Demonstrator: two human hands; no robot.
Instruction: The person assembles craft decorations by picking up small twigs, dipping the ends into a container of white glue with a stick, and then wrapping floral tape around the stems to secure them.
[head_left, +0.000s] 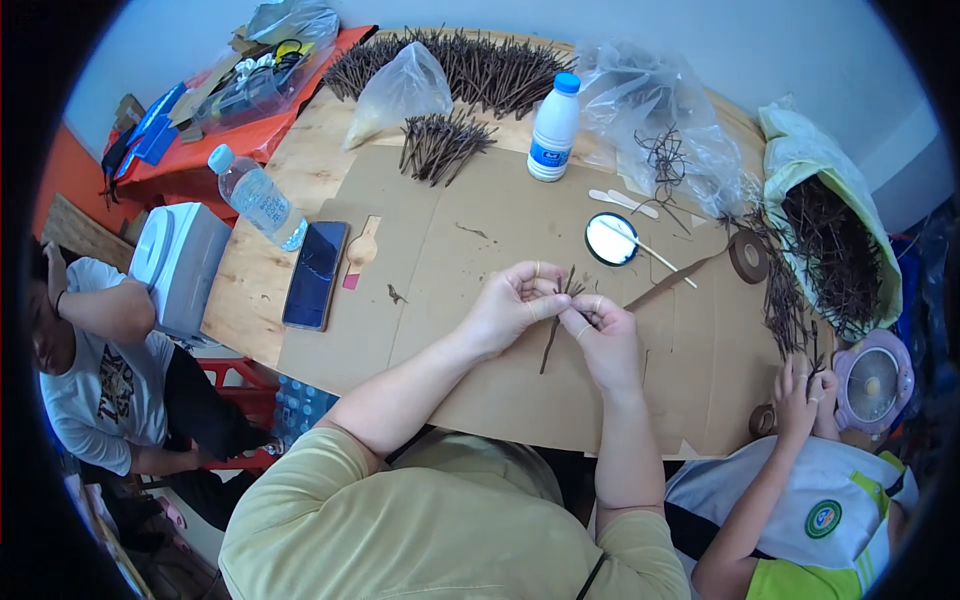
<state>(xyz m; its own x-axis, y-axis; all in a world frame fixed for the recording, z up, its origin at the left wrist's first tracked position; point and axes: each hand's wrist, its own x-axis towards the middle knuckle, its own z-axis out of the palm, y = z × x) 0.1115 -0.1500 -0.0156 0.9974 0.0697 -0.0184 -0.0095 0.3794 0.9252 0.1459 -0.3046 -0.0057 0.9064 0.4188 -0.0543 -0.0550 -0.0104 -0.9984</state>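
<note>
Both hands meet over the cardboard sheet and pinch a thin brown twig-like stem, its lower end pointing down. My left hand grips it between thumb and fingertips. My right hand has its fingertips closed at the same spot, where several short brown tips fan out. From beside my right hand a brown tape strip runs to a tape roll on the right. What lies between the fingertips is partly hidden. Beyond my hands sits a round dish of white paste with a wooden stick across it.
Bundled brown stems, a white bottle and plastic bags stand farther back. A phone and water bottle lie left. To the right are a stem-filled sack, a small fan and a co-worker's hands. Another person sits left.
</note>
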